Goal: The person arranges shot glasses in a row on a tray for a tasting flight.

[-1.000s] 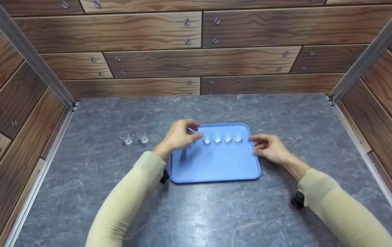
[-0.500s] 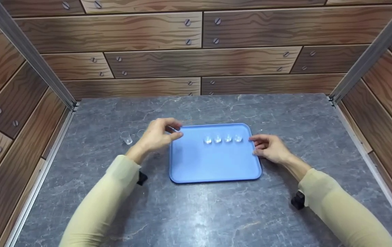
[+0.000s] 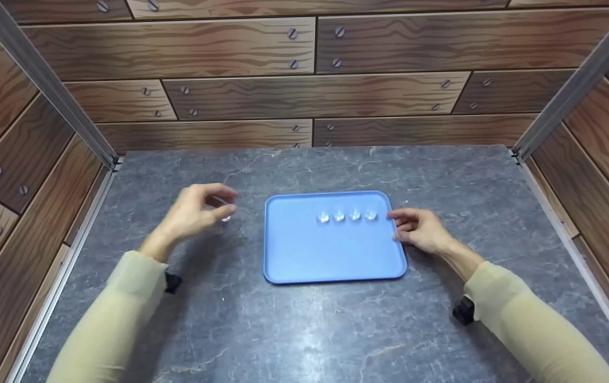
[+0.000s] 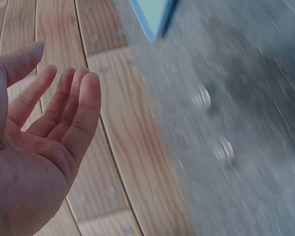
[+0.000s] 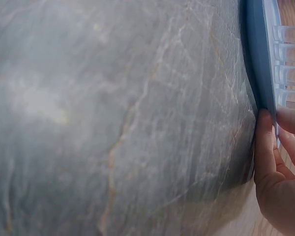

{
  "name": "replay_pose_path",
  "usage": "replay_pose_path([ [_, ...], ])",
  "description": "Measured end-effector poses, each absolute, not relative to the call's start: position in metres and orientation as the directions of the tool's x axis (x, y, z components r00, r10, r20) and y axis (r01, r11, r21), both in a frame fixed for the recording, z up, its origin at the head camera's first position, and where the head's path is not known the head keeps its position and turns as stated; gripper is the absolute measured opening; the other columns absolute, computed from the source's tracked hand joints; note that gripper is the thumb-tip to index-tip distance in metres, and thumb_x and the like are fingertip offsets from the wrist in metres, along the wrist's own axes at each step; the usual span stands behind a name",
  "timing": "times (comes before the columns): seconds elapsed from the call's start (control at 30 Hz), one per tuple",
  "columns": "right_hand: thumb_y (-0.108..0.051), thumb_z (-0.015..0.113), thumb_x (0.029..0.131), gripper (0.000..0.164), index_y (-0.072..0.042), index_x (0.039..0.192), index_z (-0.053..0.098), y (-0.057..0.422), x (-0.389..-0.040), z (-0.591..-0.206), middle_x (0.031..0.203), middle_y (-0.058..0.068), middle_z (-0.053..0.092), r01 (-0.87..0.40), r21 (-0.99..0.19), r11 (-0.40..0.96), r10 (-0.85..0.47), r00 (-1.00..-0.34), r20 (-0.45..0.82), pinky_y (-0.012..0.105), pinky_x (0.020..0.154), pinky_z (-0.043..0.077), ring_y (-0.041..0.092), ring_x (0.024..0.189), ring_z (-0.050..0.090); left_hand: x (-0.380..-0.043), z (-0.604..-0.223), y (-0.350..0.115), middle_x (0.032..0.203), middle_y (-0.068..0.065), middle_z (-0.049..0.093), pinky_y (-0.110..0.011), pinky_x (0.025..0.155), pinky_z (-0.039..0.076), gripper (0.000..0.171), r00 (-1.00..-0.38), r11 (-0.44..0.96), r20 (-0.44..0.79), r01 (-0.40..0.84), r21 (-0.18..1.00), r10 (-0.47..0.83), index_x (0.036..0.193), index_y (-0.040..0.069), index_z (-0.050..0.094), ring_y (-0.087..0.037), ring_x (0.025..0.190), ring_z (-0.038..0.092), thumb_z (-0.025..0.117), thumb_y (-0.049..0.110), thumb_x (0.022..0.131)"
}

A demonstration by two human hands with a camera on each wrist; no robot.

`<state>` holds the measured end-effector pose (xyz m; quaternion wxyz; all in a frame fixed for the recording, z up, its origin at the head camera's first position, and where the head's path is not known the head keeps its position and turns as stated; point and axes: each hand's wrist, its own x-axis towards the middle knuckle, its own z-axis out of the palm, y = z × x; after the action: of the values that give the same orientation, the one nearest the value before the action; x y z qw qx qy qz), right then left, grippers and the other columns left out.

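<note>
A blue tray (image 3: 334, 255) lies on the grey marbled table. Several small clear shot glasses (image 3: 338, 215) stand in a row on its far right half. My right hand (image 3: 417, 229) holds the tray's right rim, with fingertips on both sides of the edge in the right wrist view. My left hand (image 3: 190, 211) is over the table left of the tray, fingers loosely bent and palm empty. Two shot glasses (image 4: 224, 149) stand on the table near it, blurred in the left wrist view. In the head view the hand hides most of them; a bit of one glass (image 3: 225, 218) shows.
Wood-patterned panels (image 3: 304, 96) wall the table at the back and on both sides. Metal corner posts (image 3: 43, 85) rise at the far corners. Bare table surface (image 3: 310, 330) lies in front of the tray.
My left hand has moved left from above the tray to the two shot glasses on the table, with nothing in it. My right hand, the tray and its row of glasses have stayed put.
</note>
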<state>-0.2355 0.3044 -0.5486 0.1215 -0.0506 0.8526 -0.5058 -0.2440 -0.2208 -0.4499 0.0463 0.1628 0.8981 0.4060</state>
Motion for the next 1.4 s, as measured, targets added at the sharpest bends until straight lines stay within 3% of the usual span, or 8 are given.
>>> replay_pose_path([
  [0.13, 0.007, 0.079, 0.093, 0.056, 0.011, 0.147, 0.065, 0.305, -0.236, -0.549, 0.121, 0.026, 0.072, 0.03, -0.878, 0.477, -0.216, -0.965, -0.151, 0.017, 0.072, 0.06, 0.007, 0.092, 0.067, -0.243, -0.454, -0.246, 0.126, -0.022, 0.083, -0.019, 0.084, 0.061, 0.035, -0.958, 0.637, 0.043, 0.222, 0.738, 0.284, 0.135, 0.003, 0.078, -0.038, 0.11, 0.081, 0.08, 0.01, 0.101],
  [0.23, 0.007, 0.078, 0.093, 0.056, 0.012, 0.147, 0.064, 0.306, -0.236, -0.55, 0.119, 0.023, 0.072, 0.028, -0.887, 0.461, -0.225, -0.963, -0.148, 0.017, 0.072, 0.06, 0.006, 0.091, 0.067, -0.242, -0.458, -0.263, 0.13, -0.023, 0.082, -0.015, 0.083, 0.059, 0.037, -0.969, 0.652, 0.033, 0.189, 0.734, 0.243, 0.137, 0.004, 0.078, -0.039, 0.113, 0.081, 0.081, 0.011, 0.101],
  [0.63, 0.009, 0.08, 0.092, 0.056, 0.013, 0.146, 0.064, 0.306, -0.235, -0.548, 0.117, 0.023, 0.072, 0.026, -0.891, 0.453, -0.222, -0.965, -0.14, 0.016, 0.074, 0.06, 0.005, 0.091, 0.067, -0.248, -0.491, -0.302, 0.151, -0.024, 0.071, -0.025, 0.087, 0.059, 0.054, -0.99, 0.725, -0.037, 0.075, 0.684, 0.136, 0.152, 0.005, 0.067, -0.043, 0.122, 0.079, 0.082, 0.016, 0.101],
  [0.83, 0.009, 0.08, 0.091, 0.055, 0.013, 0.144, 0.065, 0.305, -0.235, -0.55, 0.115, 0.023, 0.073, 0.019, -0.899, 0.438, -0.228, -0.965, -0.131, 0.016, 0.073, 0.06, 0.004, 0.089, 0.068, -0.252, -0.505, -0.302, 0.153, -0.029, 0.068, -0.033, 0.092, 0.062, 0.062, -0.992, 0.716, -0.077, 0.02, 0.698, 0.103, 0.157, 0.002, 0.061, -0.044, 0.125, 0.077, 0.082, 0.019, 0.101],
  [1.13, 0.009, 0.079, 0.092, 0.055, 0.012, 0.146, 0.065, 0.305, -0.235, -0.55, 0.116, 0.022, 0.071, 0.042, -0.897, 0.44, -0.219, -0.964, -0.152, 0.016, 0.074, 0.061, 0.004, 0.09, 0.067, -0.257, -0.516, -0.299, 0.147, -0.028, 0.072, -0.016, 0.077, 0.057, 0.052, -0.994, 0.686, -0.068, 0.006, 0.727, 0.08, 0.151, 0.0, 0.066, -0.043, 0.121, 0.078, 0.08, 0.014, 0.102],
  [1.4, 0.009, 0.079, 0.091, 0.055, 0.014, 0.144, 0.064, 0.305, -0.236, -0.551, 0.114, 0.017, 0.073, 0.021, -0.907, 0.42, -0.224, -0.966, -0.126, 0.016, 0.072, 0.06, 0.003, 0.088, 0.067, -0.258, -0.519, -0.298, 0.142, -0.026, 0.074, -0.016, 0.076, 0.057, 0.049, -0.996, 0.68, -0.064, -0.003, 0.733, 0.065, 0.15, 0.0, 0.068, -0.04, 0.119, 0.077, 0.077, 0.013, 0.104],
])
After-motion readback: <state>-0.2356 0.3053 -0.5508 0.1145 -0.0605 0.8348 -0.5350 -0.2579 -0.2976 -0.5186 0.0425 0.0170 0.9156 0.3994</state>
